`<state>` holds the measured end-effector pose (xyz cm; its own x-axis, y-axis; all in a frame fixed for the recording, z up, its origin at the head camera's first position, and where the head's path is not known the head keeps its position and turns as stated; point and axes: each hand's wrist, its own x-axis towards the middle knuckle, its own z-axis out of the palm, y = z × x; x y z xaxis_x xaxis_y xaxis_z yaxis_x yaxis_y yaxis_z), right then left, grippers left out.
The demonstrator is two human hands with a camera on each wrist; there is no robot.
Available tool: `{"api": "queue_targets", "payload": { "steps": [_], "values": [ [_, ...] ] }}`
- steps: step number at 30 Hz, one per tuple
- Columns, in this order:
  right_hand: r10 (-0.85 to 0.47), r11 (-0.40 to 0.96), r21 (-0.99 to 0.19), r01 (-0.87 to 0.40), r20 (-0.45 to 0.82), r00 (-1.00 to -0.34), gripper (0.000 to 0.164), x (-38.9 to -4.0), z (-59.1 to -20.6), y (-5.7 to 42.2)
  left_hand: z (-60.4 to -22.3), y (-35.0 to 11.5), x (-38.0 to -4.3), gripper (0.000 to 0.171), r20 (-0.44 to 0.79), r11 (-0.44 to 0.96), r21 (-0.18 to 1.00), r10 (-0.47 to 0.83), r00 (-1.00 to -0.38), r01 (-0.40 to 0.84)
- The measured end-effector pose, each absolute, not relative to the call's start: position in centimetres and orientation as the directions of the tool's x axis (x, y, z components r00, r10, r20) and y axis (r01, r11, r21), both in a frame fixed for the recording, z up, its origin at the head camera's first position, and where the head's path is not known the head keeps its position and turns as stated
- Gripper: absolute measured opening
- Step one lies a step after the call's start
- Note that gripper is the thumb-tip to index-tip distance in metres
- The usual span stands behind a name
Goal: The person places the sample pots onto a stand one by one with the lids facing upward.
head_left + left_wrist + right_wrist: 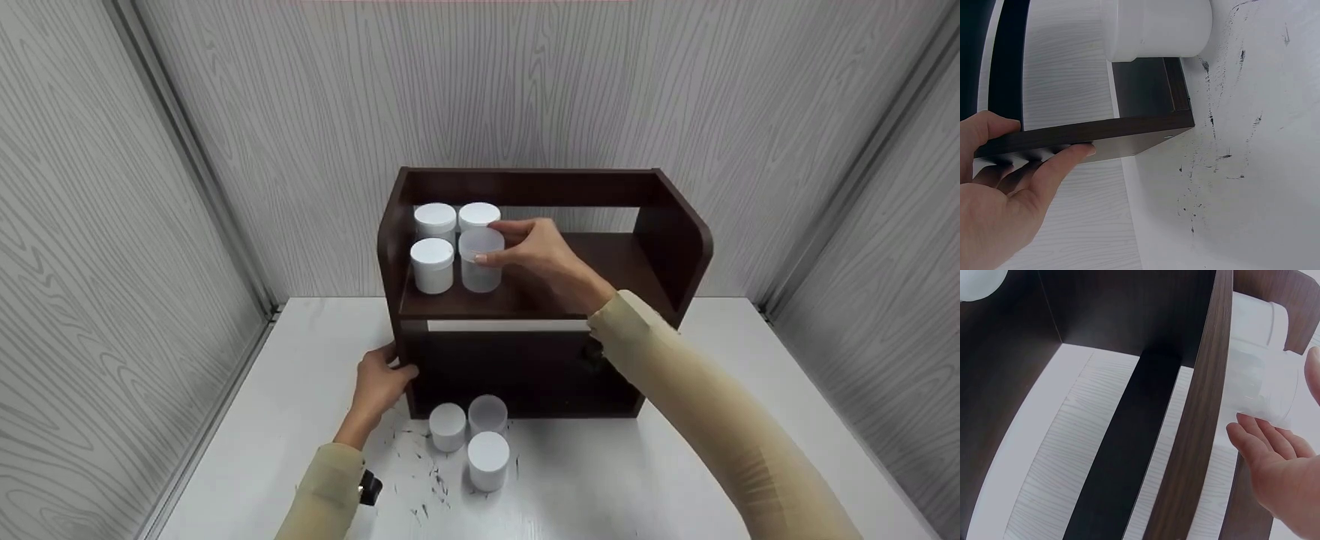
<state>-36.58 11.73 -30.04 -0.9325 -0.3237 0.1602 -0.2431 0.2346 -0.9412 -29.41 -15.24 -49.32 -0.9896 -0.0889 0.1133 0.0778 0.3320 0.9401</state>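
My right hand holds a translucent plastic jar near its top, thumb at the front and fingers behind. That jar stands at the front of the upper board of a dark brown wooden shelf. In the right wrist view the fingertips meet the jar's side. Beside and behind it are three white lidded jars, one at front left, one at back left and one at back right. Lower down, my left hand pinches the edge of the shelf's left side panel.
On the white table, before the shelf's lower part, stand two white jars, one on the left and one nearer, with a translucent jar behind. Dark scuffs mark the tabletop there. Grey wood-patterned walls enclose the table.
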Motion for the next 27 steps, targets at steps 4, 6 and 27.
{"api": "queue_targets", "payload": {
  "steps": [4,6,27],
  "values": [
    [-0.327,0.206,-0.951,-0.232,0.156,-0.932,0.073,-36.6,-30.1,12.0,-49.3,-15.2,-29.5,0.064,0.115,0.334,0.939,-0.096,-0.989,0.077],
    [-0.329,0.185,-0.957,-0.226,0.156,-0.931,0.072,-36.4,-30.1,12.2,-49.3,-15.2,-29.5,0.063,0.122,0.342,0.936,-0.096,-0.988,0.082],
    [-0.151,0.213,-0.832,-0.511,0.489,-0.859,0.047,-26.9,-32.0,17.1,-49.2,-14.8,-28.0,0.053,0.215,0.213,0.961,-0.179,-0.960,0.176]
  ]
}}
